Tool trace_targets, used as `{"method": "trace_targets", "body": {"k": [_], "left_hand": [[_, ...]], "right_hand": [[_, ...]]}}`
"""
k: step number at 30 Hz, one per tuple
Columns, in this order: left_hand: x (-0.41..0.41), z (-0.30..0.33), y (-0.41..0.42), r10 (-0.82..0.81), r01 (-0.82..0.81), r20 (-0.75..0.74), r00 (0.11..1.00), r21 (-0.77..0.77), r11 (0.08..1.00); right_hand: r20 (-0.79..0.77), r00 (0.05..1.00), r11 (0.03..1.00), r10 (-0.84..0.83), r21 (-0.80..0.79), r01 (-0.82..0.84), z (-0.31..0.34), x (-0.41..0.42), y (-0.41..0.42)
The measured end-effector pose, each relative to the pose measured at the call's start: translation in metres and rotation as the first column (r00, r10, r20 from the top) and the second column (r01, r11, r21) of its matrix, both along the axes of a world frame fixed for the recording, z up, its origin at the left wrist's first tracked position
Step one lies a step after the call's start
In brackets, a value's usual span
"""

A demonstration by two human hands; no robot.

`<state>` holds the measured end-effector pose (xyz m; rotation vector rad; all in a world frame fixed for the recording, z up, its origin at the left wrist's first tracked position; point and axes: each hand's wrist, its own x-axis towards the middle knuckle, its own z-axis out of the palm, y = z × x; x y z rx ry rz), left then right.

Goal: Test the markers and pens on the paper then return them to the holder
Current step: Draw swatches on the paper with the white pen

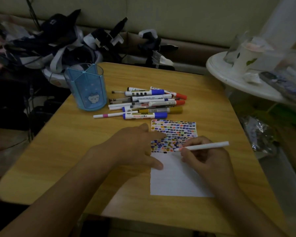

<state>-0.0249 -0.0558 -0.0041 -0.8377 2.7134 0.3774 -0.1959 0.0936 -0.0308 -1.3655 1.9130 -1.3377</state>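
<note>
— What surface, what room?
— A dim room. A wooden table (75, 151) fills the centre; dark tangled gear (58, 40) lies upper left, a white round stand (229, 77) upper right.

— Left to right, what's on the table?
— A blue holder (86, 88) upper left, then a pile of markers and pens (149, 101), then paper (174, 177) with coloured dabs.

— The hands?
— The left hand (135, 147) lies flat, fingers spread, pressing the paper's left edge. The right hand (205, 158) pinches a white pen (203, 146), tip on the paper.
</note>
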Motion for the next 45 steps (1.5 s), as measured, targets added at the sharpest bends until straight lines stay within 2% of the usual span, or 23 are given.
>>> {"method": "trace_targets", "body": {"k": [20, 26, 32, 35, 45], "left_hand": [[-0.0020, -0.0038, 0.0006, 0.019, -0.019, -0.033, 0.999, 0.009, 1.000], [-0.0013, -0.0030, 0.0009, 0.015, -0.014, -0.034, 0.999, 0.018, 1.000], [-0.0007, -0.0033, 0.0007, 0.010, -0.009, -0.033, 0.999, 0.009, 1.000], [-0.0019, -0.0034, 0.0004, 0.010, -0.010, -0.025, 1.000, 0.008, 1.000], [-0.0018, -0.0050, 0.0005, 0.018, -0.018, -0.036, 0.999, 0.005, 1.000]], "right_hand": [[-0.079, 0.997, 0.999, 0.024, 0.050, -0.020, -0.0074, 0.0043, -0.0078], [-0.146, 0.989, 0.998, 0.009, 0.057, -0.001, -0.0075, 0.0052, -0.0088], [-0.134, 0.990, 0.999, 0.033, 0.042, -0.028, -0.0077, 0.0054, -0.0083], [-0.186, 0.983, 0.999, 0.012, 0.036, -0.005, -0.0074, 0.0058, -0.0088], [-0.175, 0.984, 0.999, 0.008, 0.034, -0.003, -0.0076, 0.0055, -0.0089]]}}
